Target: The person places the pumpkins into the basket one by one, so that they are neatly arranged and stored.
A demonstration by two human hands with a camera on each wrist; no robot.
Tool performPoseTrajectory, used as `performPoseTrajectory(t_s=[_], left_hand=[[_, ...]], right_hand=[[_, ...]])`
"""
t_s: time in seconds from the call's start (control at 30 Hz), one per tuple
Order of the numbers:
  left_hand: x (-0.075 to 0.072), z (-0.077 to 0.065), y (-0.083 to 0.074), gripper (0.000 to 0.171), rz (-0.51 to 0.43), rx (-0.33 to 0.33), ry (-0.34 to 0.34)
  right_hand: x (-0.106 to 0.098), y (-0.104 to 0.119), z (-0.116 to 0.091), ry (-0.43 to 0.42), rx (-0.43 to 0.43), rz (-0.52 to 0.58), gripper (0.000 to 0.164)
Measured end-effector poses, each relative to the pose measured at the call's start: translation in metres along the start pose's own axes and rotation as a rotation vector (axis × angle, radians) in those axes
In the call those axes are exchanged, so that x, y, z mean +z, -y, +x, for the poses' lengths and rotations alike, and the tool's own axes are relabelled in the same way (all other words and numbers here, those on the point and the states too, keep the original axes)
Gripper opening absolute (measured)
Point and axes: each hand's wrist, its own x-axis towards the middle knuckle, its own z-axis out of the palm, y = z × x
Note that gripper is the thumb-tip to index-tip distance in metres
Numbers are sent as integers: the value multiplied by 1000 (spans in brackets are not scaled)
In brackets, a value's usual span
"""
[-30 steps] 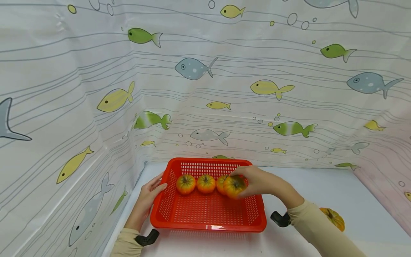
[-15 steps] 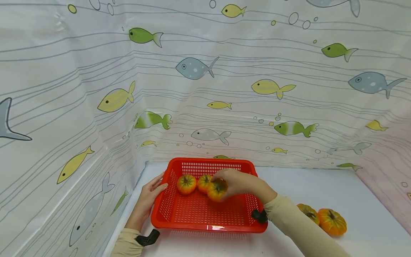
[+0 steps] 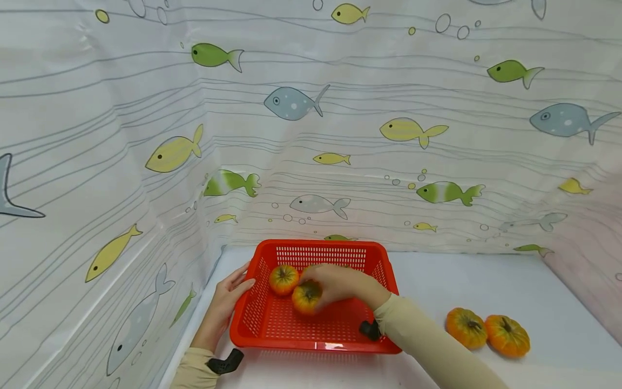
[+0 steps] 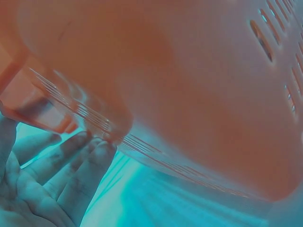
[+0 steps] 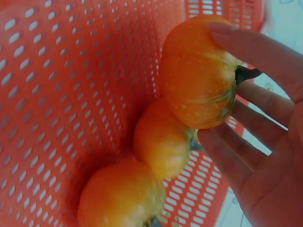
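Observation:
A red perforated plastic basket (image 3: 272,342) stands on the table. My right hand (image 3: 335,286) holds a small orange pumpkin (image 3: 306,299) by its sides inside it, thumb and fingers around the stem end. Another small pumpkin (image 3: 283,280) sits in the basket's back left corner. In the right wrist view, two pumpkins (image 5: 161,139) (image 5: 120,198) lie beside the held pumpkin (image 5: 199,71); my hand covers part of the back row in the head view. My left hand (image 3: 225,302) rests on the basket's left side, fingers fairly straight (image 4: 85,182) against its outer wall.
Two more small pumpkins (image 3: 466,328) (image 3: 507,336) sit side by side on the white table (image 3: 427,281), right of the basket. Fish-patterned sheeting (image 3: 359,189) hangs behind and along both sides. Black camera mounts (image 3: 225,362) are worn on both wrists.
My right hand has carried the pumpkin leftward and slightly toward the front inside the basket. The two pumpkins on the table have come out from behind my arm. My left hand stays put.

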Motion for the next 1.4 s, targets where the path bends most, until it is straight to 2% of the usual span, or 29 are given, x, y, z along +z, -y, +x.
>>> performPoseTrajectory(t_s=[0.17,0.43,0.7,0.93,1.4], left_hand=[[0,0,-1,60,-5,-1,-4],[1,-2,-3,61,-11,-8,-5],[0,-3,-2,60,-28,-4,11],[0,-2,0,61,-34,0,19],[-1,-1,0,60,-29,-2,20]], right_hand=[[9,5,13,17,12,-58,56],[19,18,30,19,-33,-119,62],[25,29,44,53,-107,-175,53],[32,33,50,66,-134,-251,53],[33,33,52,63,-103,-223,52]])
